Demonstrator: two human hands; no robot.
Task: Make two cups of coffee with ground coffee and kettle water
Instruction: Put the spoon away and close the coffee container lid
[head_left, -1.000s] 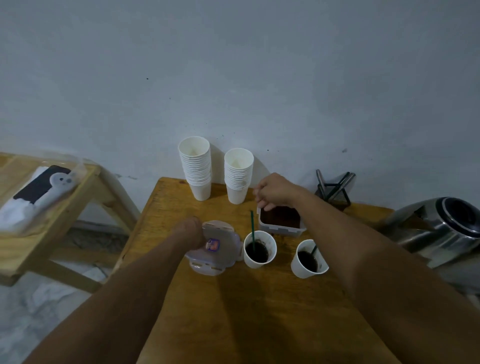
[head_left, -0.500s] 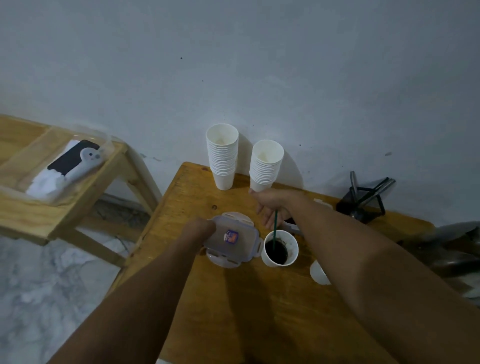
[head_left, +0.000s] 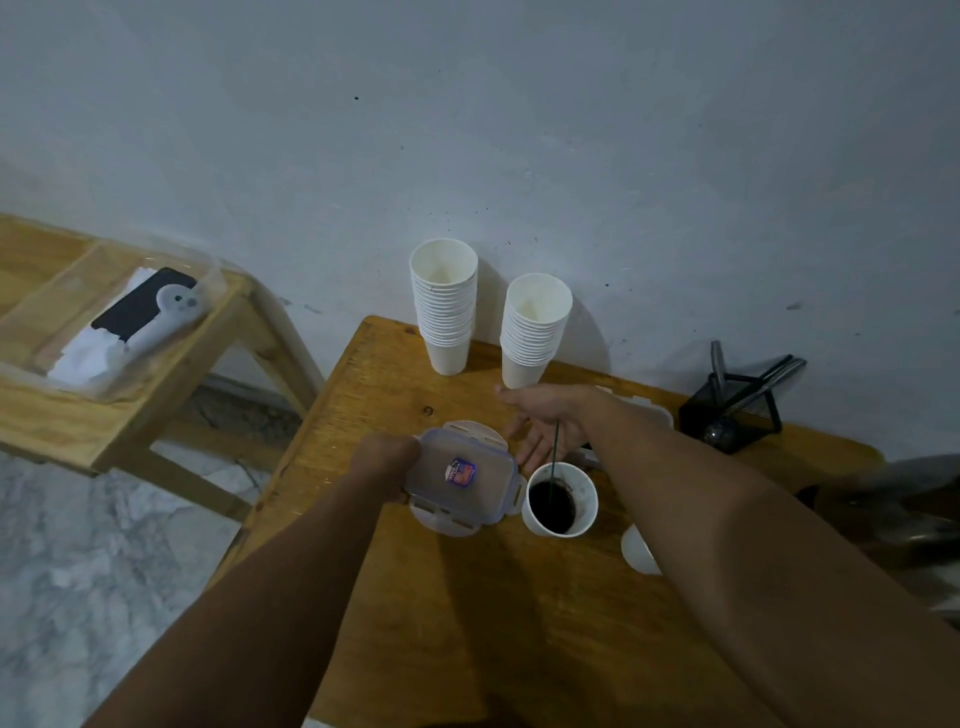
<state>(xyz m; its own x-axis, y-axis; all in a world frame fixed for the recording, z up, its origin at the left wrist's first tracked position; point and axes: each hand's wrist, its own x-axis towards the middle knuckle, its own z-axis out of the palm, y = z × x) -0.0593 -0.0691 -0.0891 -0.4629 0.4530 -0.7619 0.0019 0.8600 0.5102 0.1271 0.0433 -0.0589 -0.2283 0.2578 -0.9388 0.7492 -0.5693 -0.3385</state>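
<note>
Two hands, one lid coming up.
Left hand (head_left: 387, 462) has lifted the lid (head_left: 462, 475) off the surface (head_left: 519, 623); right hand (head_left: 545, 421) now spread, empty, beside the coffee cup (head_left: 558, 501).

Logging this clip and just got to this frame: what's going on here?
A person is making coffee at a wooden table. The left hand holds a clear snap-lock lid just above the table, and the right hand is open, fingers spread, reaching toward it. A paper cup beside the lid holds dark coffee with a thin stirrer standing in it. A second cup is mostly hidden behind the right forearm. Two stacks of spare cups stand by the wall.
</note>
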